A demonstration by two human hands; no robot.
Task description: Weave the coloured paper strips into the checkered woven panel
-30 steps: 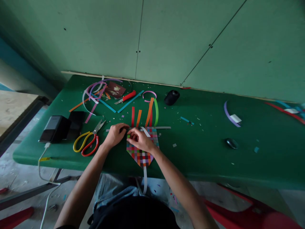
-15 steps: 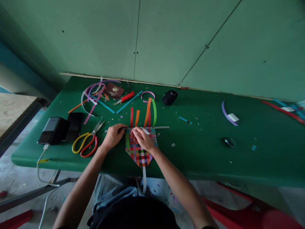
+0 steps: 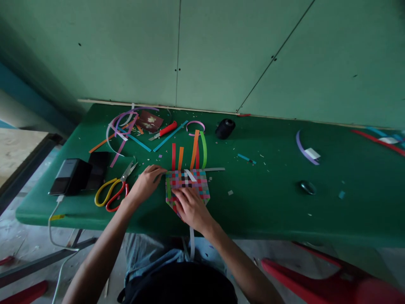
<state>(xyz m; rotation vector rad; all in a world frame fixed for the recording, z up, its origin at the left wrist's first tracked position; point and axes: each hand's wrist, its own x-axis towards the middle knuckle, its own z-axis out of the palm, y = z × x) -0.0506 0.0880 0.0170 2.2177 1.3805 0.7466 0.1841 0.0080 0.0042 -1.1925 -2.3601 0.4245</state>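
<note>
A checked mat woven from coloured strips (image 3: 202,185) lies near the table's front edge, its lower end tapering to a point. Loose red, orange and green strips (image 3: 195,150) stick out from its far side, and a grey strip (image 3: 215,169) runs out to the right. My left hand (image 3: 147,182) is closed at the mat's far left corner, fingertips pinching the edge there. Flat across the mat's lower middle rests my right hand (image 3: 192,205), fingers stretched to the left and covering part of the weave. A short white strip end (image 3: 190,175) stands up from the weave.
Left of my left hand lie scissors (image 3: 117,188), a black power bank (image 3: 70,176) with a white cable, and a dark phone (image 3: 97,169). Behind are a red utility knife (image 3: 167,129), loose strips (image 3: 122,126) and a black thread spool (image 3: 225,128). A computer mouse (image 3: 306,187) sits right.
My right hand has moved from the mat's far edge down onto its lower middle, and its fingers have straightened. My left hand stays at the far left corner.
</note>
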